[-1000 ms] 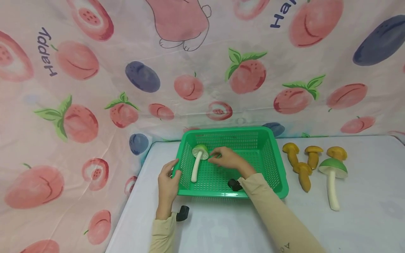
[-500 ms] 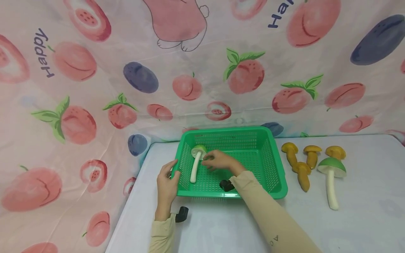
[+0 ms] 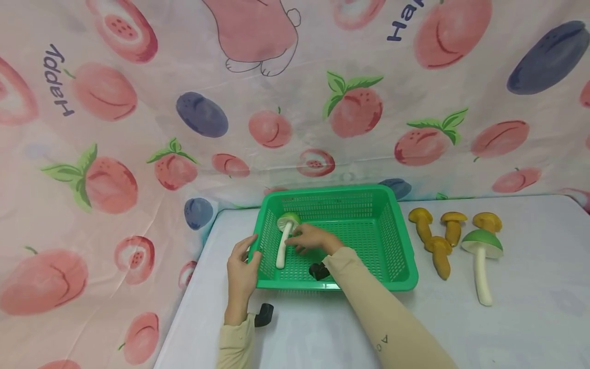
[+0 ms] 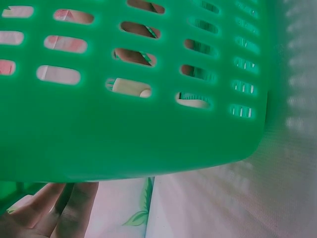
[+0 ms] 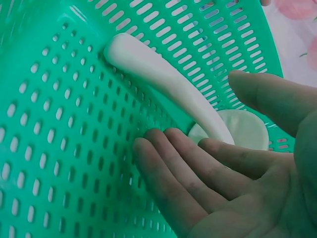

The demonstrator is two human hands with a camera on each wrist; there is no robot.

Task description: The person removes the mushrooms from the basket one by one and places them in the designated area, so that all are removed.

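Observation:
A toy mushroom (image 3: 283,245) with a green cap and long white stem lies in the left part of a green plastic basket (image 3: 334,286). My right hand (image 3: 313,239) hovers inside the basket just right of its stem. In the right wrist view, the thumb and loosely bent fingers of my right hand (image 5: 237,168) are spread apart around the cap end of the mushroom (image 5: 163,74), with nothing gripped. My left hand (image 3: 243,271) holds the basket's left rim, thumb toward the inside. The left wrist view shows fingers (image 4: 74,208) past the basket's edge (image 4: 124,144).
Right of the basket, several yellow-brown toy mushrooms (image 3: 441,256) lie on the white tabletop (image 3: 534,287). Beside them is another green-capped mushroom (image 3: 481,266). A fruit-print cloth (image 3: 295,102) hangs close behind the basket and along the left side.
My right hand has moved left and slightly down inside the basket, closer to the mushroom's stem. The left hand has stayed at the rim.

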